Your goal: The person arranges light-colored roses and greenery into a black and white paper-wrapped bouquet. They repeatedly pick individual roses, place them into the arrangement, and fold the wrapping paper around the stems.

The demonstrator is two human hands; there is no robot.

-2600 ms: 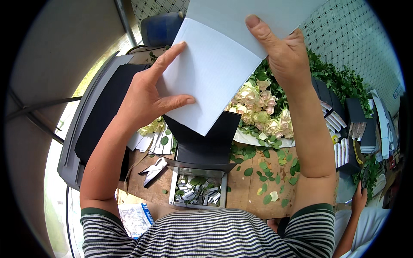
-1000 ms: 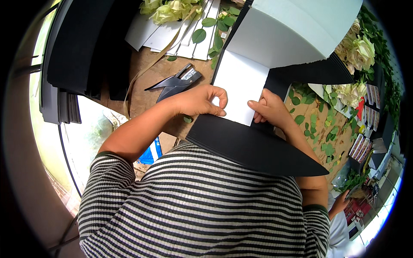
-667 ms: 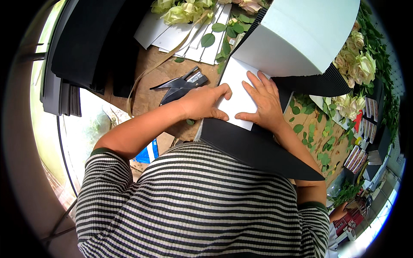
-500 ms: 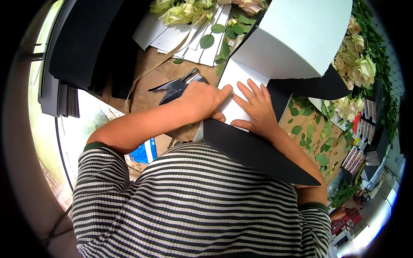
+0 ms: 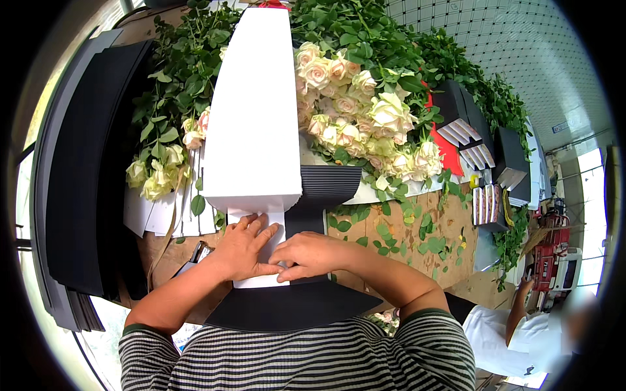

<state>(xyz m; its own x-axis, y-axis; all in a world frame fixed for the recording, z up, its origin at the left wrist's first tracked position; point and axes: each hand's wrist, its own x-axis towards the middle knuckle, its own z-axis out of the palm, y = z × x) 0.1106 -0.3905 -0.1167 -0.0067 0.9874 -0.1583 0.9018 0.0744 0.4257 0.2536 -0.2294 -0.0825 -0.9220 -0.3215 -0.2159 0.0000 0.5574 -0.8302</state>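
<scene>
Works at a scuffed brown wooden table [image 5: 417,264] strewn with loose green leaves [image 5: 435,245], facing a pale wall [image 5: 521,58] crossed by dark diamond lines. Rests the left hand [image 5: 244,251], fingers open and spread, on the smooth white folded card [image 5: 254,111], lying over ribbed black board [image 5: 329,189] at the near side. Curls the right hand [image 5: 310,254] just beside; cannot tell whether gripping anything. Has ruffled cream roses [image 5: 390,116] beyond, flat black panels [image 5: 85,169] at left
</scene>
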